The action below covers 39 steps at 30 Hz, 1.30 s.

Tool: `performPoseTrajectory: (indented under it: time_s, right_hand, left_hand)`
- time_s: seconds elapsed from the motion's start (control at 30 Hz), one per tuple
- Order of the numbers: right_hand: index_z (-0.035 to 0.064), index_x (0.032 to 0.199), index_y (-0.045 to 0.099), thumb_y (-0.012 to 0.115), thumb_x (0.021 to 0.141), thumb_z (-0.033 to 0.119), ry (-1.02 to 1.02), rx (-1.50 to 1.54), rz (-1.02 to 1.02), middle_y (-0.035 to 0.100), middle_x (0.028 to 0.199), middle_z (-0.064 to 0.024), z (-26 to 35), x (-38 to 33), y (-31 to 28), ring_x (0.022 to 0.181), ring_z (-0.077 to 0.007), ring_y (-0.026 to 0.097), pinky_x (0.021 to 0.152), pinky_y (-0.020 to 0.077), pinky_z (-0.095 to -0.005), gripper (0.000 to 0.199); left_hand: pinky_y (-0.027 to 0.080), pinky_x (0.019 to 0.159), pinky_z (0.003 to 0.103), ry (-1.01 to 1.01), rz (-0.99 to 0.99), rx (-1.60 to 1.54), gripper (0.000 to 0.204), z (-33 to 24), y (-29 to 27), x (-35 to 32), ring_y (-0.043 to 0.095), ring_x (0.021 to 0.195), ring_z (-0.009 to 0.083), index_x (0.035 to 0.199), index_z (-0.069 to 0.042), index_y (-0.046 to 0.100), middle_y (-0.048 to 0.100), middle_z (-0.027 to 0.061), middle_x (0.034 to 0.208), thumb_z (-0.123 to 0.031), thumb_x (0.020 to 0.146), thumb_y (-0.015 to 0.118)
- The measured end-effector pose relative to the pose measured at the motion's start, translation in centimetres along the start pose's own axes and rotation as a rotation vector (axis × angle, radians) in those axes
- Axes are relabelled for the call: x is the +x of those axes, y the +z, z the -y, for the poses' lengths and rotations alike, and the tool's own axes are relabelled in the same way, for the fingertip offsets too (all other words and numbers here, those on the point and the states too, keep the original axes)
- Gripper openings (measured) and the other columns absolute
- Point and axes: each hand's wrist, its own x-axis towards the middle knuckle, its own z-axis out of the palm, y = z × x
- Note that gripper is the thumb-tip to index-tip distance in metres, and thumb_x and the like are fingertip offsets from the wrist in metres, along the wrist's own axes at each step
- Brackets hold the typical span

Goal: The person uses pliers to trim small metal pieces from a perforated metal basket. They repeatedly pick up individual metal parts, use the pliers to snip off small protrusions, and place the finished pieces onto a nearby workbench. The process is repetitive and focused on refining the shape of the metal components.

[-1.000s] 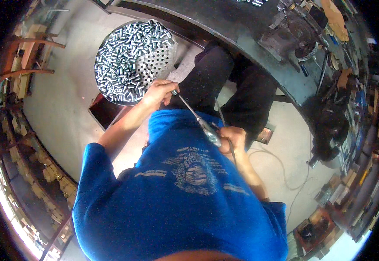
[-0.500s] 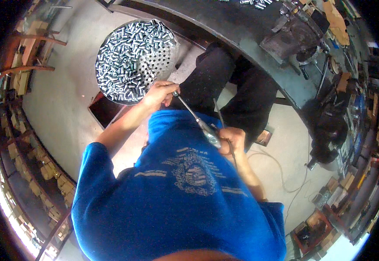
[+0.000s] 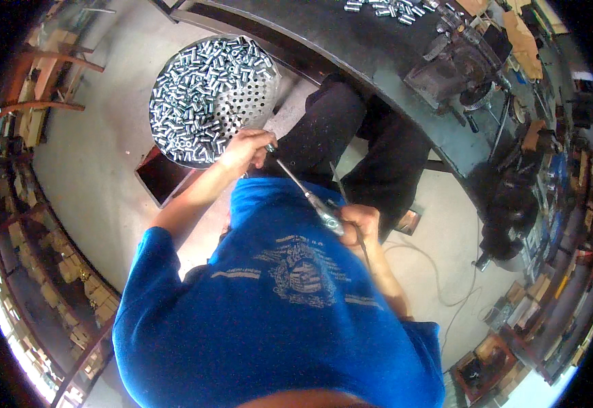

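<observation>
My left hand (image 3: 245,151) is closed on a small shiny metal sleeve (image 3: 270,147), held between thumb and fingers beside the rim of the perforated round tray. In my right hand (image 3: 359,223), near my waist, is a silver hand-held power tool (image 3: 327,219), its fingers wrapped around the body. A long thin rod (image 3: 291,175) runs from the tool toward my left hand; its tip stands just short of the sleeve. A second thin dark strip (image 3: 338,179) passes by my right hand; what it is I cannot make out.
Many similar sleeves (image 3: 184,102) fill most of the round perforated tray (image 3: 247,102). Beneath it is an open reddish box (image 3: 158,178). The dark workbench (image 3: 357,64) carries a vise (image 3: 456,64) and more sleeves (image 3: 395,9). A thin cable (image 3: 436,268) lies across the floor at right.
The rod's tip, earlier at the sleeve in my left hand, is now a little apart from it. My left hand has shifted slightly left, and the tool slightly nearer to me.
</observation>
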Motion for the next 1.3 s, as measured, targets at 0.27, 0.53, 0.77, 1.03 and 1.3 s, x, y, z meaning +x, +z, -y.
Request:
performPoseTrajectory:
  time_s: [0.27, 0.53, 0.77, 1.03, 1.3]
  right_hand:
    - [0.0030, 0.053, 0.039, 0.057, 0.059, 0.005, 0.013, 0.020, -0.014, 0.034, 0.050, -0.0127, -0.5, -0.3, 0.2, 0.044, -0.0311, 0.041, 0.042, 0.0307, -0.0366, 0.019]
    - [0.0028, 0.053, 0.039, 0.054, 0.059, 0.003, 0.024, 0.069, -0.017, 0.034, 0.049, -0.0127, -0.6, -0.4, 0.8, 0.042, -0.0299, 0.041, 0.041, 0.0298, -0.0356, 0.017]
    - [0.0042, 0.053, 0.037, 0.050, 0.056, 0.002, -0.131, 0.024, -0.005, 0.035, 0.049, -0.0116, -0.9, 0.4, 0.9, 0.043, -0.0304, 0.040, 0.040, 0.0293, -0.0382, 0.014]
    - [0.0057, 0.054, 0.039, 0.061, 0.070, 0.028, -0.452, -0.098, -0.019, 0.053, 0.061, -0.0126, 1.8, 5.0, 0.5, 0.051, -0.0300, 0.052, 0.044, 0.0417, -0.0362, 0.035]
    - [0.0053, 0.052, 0.034, 0.056, 0.074, 0.008, -0.022, 0.345, -0.391, 0.047, 0.049, -0.0045, 0.5, 6.4, 1.8, 0.043, -0.0143, 0.049, 0.043, 0.0397, -0.0256, 0.032]
  left_hand:
    - [0.032, 0.039, 0.024, -0.030, -0.038, -0.007, 0.023, 0.9, 0.8, -0.4, 0.033, 0.039, 0.0072, 0.077, -0.002, 0.058, 0.030, -0.0056, 0.049, -0.023, 0.086, 0.055]
    - [0.034, 0.039, 0.024, -0.011, -0.113, -0.043, 0.017, 1.0, -1.6, -0.9, 0.042, 0.038, 0.0112, 0.075, -0.002, 0.058, 0.038, -0.0013, 0.047, -0.017, 0.083, 0.054]
    - [0.034, 0.043, 0.022, 0.012, -0.090, 0.125, 0.019, -0.5, -1.1, -1.2, 0.049, 0.043, 0.0115, 0.082, -0.001, 0.060, 0.049, 0.0020, 0.053, -0.019, 0.085, 0.054]
    - [0.050, 0.069, 0.027, 0.352, 0.266, -0.124, 0.020, -8.3, 4.9, -2.5, 0.061, 0.072, 0.0163, 0.105, 0.000, 0.055, 0.060, 0.0078, 0.076, -0.012, 0.089, 0.052]
    - [0.047, 0.071, 0.034, 0.384, 0.448, -0.576, 0.023, -7.7, 11.5, -1.9, 0.059, 0.074, 0.0208, 0.109, -0.001, 0.054, 0.060, 0.0098, 0.076, -0.015, 0.090, 0.050]
